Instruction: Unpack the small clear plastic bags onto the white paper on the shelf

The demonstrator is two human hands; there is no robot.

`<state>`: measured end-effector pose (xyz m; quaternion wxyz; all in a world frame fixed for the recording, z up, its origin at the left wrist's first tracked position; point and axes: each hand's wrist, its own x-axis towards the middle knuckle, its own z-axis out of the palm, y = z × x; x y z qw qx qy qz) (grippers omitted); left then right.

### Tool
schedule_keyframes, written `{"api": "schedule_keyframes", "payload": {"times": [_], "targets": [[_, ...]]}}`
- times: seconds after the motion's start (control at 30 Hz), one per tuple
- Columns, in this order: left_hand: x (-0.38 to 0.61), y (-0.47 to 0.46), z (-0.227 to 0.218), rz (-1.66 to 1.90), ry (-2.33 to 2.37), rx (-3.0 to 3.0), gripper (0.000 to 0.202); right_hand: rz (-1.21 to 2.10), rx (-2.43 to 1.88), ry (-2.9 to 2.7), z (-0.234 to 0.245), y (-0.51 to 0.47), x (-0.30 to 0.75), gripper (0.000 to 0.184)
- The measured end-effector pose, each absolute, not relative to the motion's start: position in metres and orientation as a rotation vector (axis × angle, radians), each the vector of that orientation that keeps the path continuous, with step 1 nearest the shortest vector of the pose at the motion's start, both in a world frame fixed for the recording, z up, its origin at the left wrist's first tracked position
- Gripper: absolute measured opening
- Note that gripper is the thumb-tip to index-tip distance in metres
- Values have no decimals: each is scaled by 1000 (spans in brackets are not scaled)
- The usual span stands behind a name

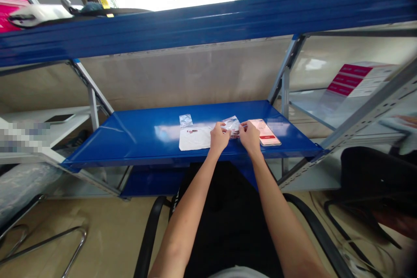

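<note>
A small clear plastic bag (231,124) is held up between my two hands over the blue shelf, with small dark reddish bits showing at its lower edge. My left hand (219,138) pinches the bag's left side. On its right side, the fingers of my right hand (250,135) are closed on it too. Left of my left hand lies a flat white bag (194,139) with small reddish and dark items on it. Behind that rests a second clear plastic bag (186,120). A smartphone (266,132) with a lit pinkish screen lies beside my right hand.
The blue shelf (143,130) sits between metal uprights, with a higher blue beam (208,26) in front of the window. White and magenta boxes (350,79) stand on the right-hand shelf. A dark flat device (60,118) lies on the left one. A co-worker's hand (408,120) shows at far right.
</note>
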<state>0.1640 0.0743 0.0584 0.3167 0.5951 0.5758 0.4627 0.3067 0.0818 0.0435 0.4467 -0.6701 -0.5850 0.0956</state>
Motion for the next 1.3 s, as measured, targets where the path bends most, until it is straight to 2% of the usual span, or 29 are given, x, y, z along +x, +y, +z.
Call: {"api": "schedule_keyframes", "payload": {"times": [0.13,0.27,0.53,0.9,1.07,1.3], "targets": [[162,80,57,1214,1516,1529,31,137,-1727,-1627,49,86,304,21],[162,78,59,1284,1456,1485,32,74,-1685,-1572,52,83,301,20],[161,59,55,1449,1289,1457,36,350,-1442,-1205,49,72,293,17],[166,81,51,1394,1356,1479,43,481,-1460,-1213,38,82,296,19],[174,91,48,1342,1362,1505,35,381,-1464,-1226,42,89,302,22],[169,89,52,1172,1528,1798,40,293,-1515,-1296,46,90,305,12]]}}
